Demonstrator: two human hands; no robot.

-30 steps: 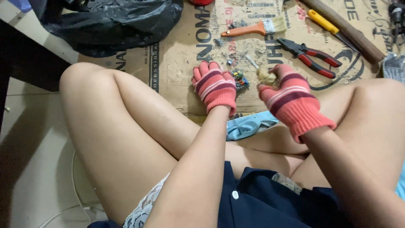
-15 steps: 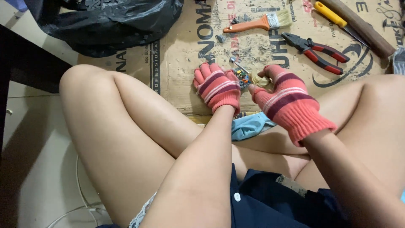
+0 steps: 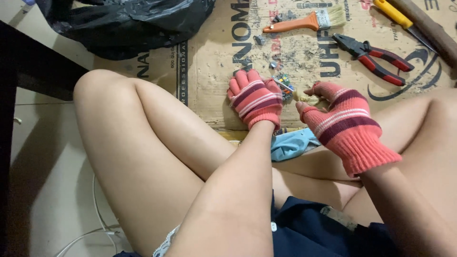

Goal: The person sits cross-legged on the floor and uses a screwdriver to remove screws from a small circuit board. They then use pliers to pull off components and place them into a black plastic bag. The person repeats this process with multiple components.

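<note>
Gripping a small part (image 3: 284,88), both hands closed.

A flattened sheet of cardboard (image 3: 214,62) covers the floor, dusted with pale crumbs and shavings. Near its top edge lies a paintbrush (image 3: 304,21) with an orange handle and light bristles. To the right of it rest pliers (image 3: 373,57) with red and black grips, and beyond them a yellow-handled screwdriver (image 3: 397,16) beside a brown wooden handle (image 3: 428,28). A crumpled black plastic bag (image 3: 124,21) sits at the upper left. A blue cloth (image 3: 290,145) lies near the crossed legs, and a white cable (image 3: 97,223) curls on the floor.
</note>
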